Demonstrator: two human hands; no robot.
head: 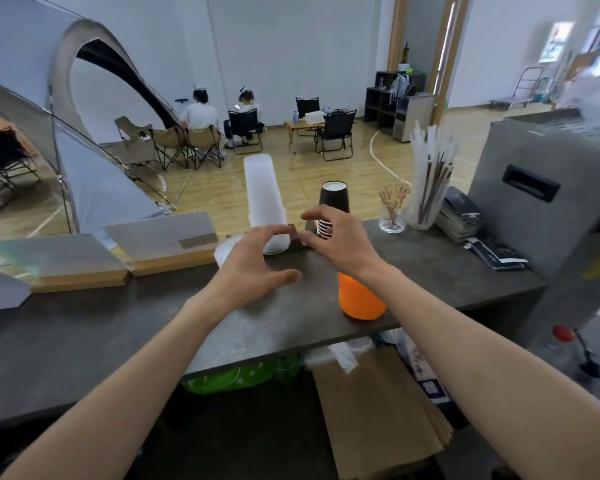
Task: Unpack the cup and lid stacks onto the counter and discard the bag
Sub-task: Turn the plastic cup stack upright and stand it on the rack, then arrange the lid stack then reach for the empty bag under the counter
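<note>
A tall stack of frosted clear cups (264, 199) stands upside down at the far edge of the dark counter (430, 268). To its right stands a shorter stack of black paper cups (334, 199). An orange stack (359, 297) sits near the counter's front edge, under my right forearm. A white piece (224, 251), perhaps lids or the bag, pokes out behind my left hand. My left hand (253, 268) hovers open just in front of the clear stack. My right hand (336, 237) is open too, fingers spread in front of the black stack, holding nothing.
A glass of stirrers (392, 213) and a tall holder of straws (428, 181) stand at the right, beside black packets (459, 213) and a grey machine (548, 202). Wooden-edged boards (163, 240) lie at the left. Brown paper bags (378, 410) and green bottles (243, 375) sit under the counter.
</note>
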